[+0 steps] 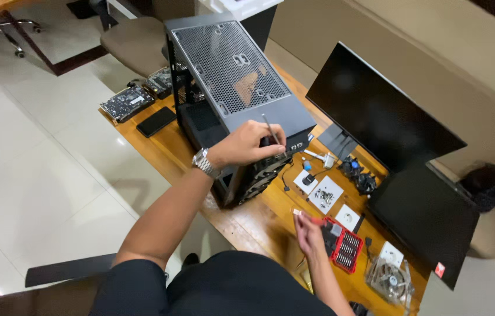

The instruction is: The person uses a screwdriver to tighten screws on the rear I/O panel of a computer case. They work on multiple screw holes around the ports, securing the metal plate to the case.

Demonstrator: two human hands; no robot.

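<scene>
Two hands busy here, each with its own thing. Left hand point(251, 142) is closed around a thin screwdriver point(271, 130), shaft poking up and a bit away from the person, right at the front top corner of the black PC case point(233, 88) lying on the tabletop point(247, 219). So the tool sits directly at the case edge, its long axis running roughly upright with a slight lean, tip end hidden behind the fingers.

Right hand point(307, 231) is lower, near the person, pinching something small between the fingertips, can't tell what exactly, looks like a bit. It hovers just beside the red bit set point(342, 244), which lies open to its right. That hand is clearly the nearer one to the bit set; the left is well apart from it.

Also around: small white sheet with screws point(324, 195), a fan point(389, 280) at the near corner, a dark monitor point(379, 111), graphics card point(126, 103) and a phone point(156, 121) at the far end.
</scene>
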